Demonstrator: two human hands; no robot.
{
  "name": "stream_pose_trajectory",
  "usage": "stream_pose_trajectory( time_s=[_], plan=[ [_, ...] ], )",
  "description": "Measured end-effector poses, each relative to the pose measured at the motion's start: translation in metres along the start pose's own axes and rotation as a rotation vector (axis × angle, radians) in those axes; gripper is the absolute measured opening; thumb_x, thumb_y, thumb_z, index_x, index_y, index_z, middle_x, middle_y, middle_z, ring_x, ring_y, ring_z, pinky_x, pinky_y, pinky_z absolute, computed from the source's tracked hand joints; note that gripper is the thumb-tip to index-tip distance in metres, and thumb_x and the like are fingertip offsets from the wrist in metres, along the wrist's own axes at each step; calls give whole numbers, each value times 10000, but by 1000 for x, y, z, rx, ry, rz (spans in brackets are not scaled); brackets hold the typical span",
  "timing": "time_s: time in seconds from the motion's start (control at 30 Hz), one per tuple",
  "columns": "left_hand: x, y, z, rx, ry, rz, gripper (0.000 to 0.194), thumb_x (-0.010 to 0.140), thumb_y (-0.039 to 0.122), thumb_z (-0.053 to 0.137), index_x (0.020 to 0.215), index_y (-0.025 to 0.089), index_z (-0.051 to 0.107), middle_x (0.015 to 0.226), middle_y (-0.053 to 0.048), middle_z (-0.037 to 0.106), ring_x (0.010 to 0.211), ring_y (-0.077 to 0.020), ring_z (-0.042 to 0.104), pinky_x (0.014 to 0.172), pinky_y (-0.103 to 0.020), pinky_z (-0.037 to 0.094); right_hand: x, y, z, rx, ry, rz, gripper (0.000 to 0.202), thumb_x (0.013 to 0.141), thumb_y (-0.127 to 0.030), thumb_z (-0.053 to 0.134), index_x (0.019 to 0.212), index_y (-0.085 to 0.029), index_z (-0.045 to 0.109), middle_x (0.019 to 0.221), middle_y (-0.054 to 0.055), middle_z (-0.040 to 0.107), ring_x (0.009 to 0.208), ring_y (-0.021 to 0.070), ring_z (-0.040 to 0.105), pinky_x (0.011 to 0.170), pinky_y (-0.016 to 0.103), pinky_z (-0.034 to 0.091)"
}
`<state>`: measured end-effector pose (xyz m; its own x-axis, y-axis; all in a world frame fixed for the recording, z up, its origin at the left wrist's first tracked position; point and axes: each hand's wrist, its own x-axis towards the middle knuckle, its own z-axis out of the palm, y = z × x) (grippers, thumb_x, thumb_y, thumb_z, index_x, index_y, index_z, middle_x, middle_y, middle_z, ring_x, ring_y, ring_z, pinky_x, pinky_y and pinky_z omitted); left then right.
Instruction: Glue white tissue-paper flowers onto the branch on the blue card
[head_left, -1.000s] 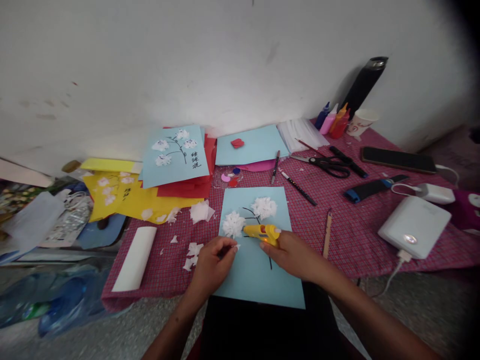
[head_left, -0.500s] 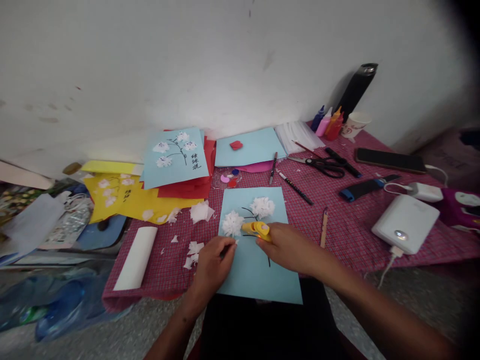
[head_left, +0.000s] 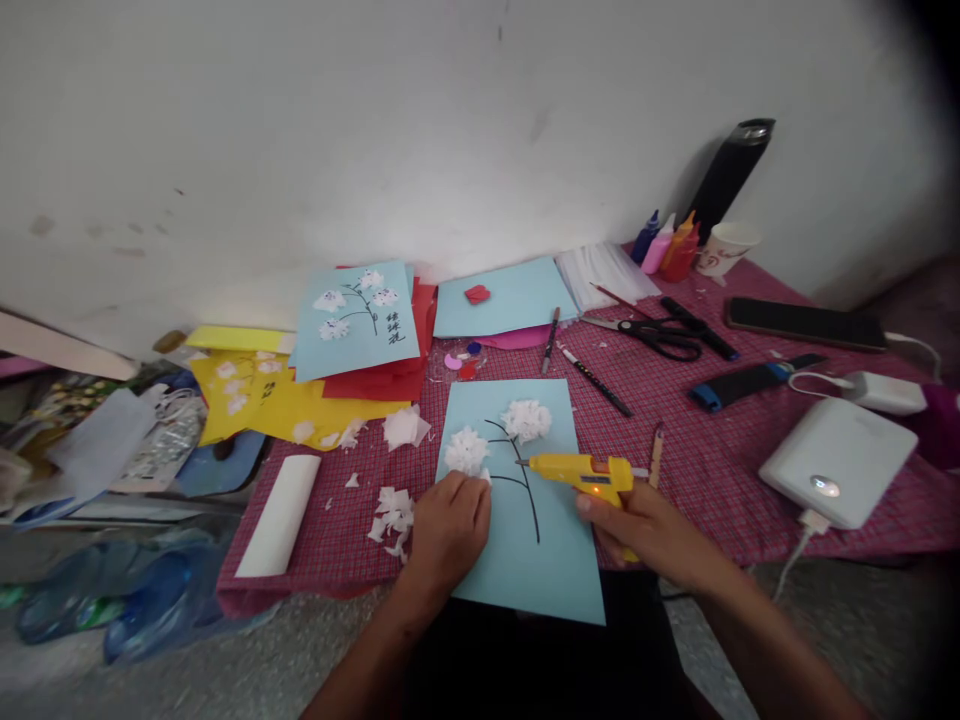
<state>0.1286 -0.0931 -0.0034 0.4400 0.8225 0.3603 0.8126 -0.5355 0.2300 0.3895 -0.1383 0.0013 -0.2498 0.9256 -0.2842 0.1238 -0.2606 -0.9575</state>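
Note:
My right hand (head_left: 654, 528) grips a yellow hot glue gun (head_left: 574, 467) by its handle, with the nozzle pointing left over a drawn black stem. My left hand (head_left: 452, 522) is closed, its fingertips pinching a small piece of white paper (head_left: 485, 475) at the lower edge of a crumpled white paper flower (head_left: 466, 450). That flower sits on the left side of a light blue sheet (head_left: 517, 570). A second white paper flower (head_left: 526, 419) is at the top of the stem. Crumpled paper scraps (head_left: 394, 515) lie left of my left hand.
A finished flower picture (head_left: 352, 345) rests on coloured sheets at the back left. Scissors (head_left: 660, 335), a black marker (head_left: 598, 382), paint bottles (head_left: 660, 248) and a paper cup (head_left: 726, 248) stand or lie behind. A white power bank (head_left: 832, 460) is right; a paper roll (head_left: 279, 515) is left.
My right hand has drawn the glue gun rightward, away from the left flower. My left hand has moved slightly up and right, its fingers now against that flower's lower edge.

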Motion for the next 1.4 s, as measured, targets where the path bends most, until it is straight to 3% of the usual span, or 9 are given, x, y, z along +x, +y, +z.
stream_pose_trajectory(
  time_s=[0.27, 0.6, 1.07, 1.23, 1.4],
  plan=[
    [10, 6, 8, -4, -30, -162, 186, 900, 195, 530, 738, 190, 620, 713, -14, 613, 689, -146, 591, 653, -260, 413, -4, 4, -2, 132, 25, -23, 470, 887, -602, 554, 650, -198, 511, 495, -43, 454, 442, 87, 384, 413, 220, 281],
    [24, 13, 10, 61, -49, -281, 167, 845, 192, 554, 680, 193, 578, 681, -4, 634, 607, -134, 554, 597, -269, 336, -6, 3, -2, 115, 16, -79, 504, 918, -602, 503, 612, -202, 512, 494, -24, 487, 454, 100, 446, 439, 232, 346],
    [40, 20, 6, 222, -201, -373, 135, 870, 249, 540, 780, 205, 630, 744, -20, 701, 673, -172, 632, 580, -276, 307, -11, 11, -3, 126, 6, -128, 409, 966, -501, 487, 702, -192, 530, 533, -41, 487, 481, 93, 449, 462, 223, 344],
    [44, 20, 5, 213, -232, -389, 136, 883, 285, 555, 802, 205, 630, 731, -18, 698, 661, -171, 637, 576, -269, 315, -12, 8, -2, 141, 14, -121, 391, 955, -521, 492, 748, -192, 541, 530, -46, 480, 470, 96, 446, 449, 221, 342],
    [37, 25, -8, 120, -214, -391, 183, 867, 361, 610, 969, 210, 625, 658, 16, 654, 603, -168, 622, 556, -261, 317, -13, 8, -2, 149, 22, -124, 411, 954, -508, 501, 686, -198, 526, 526, -38, 483, 474, 101, 455, 453, 226, 348]
  ],
)
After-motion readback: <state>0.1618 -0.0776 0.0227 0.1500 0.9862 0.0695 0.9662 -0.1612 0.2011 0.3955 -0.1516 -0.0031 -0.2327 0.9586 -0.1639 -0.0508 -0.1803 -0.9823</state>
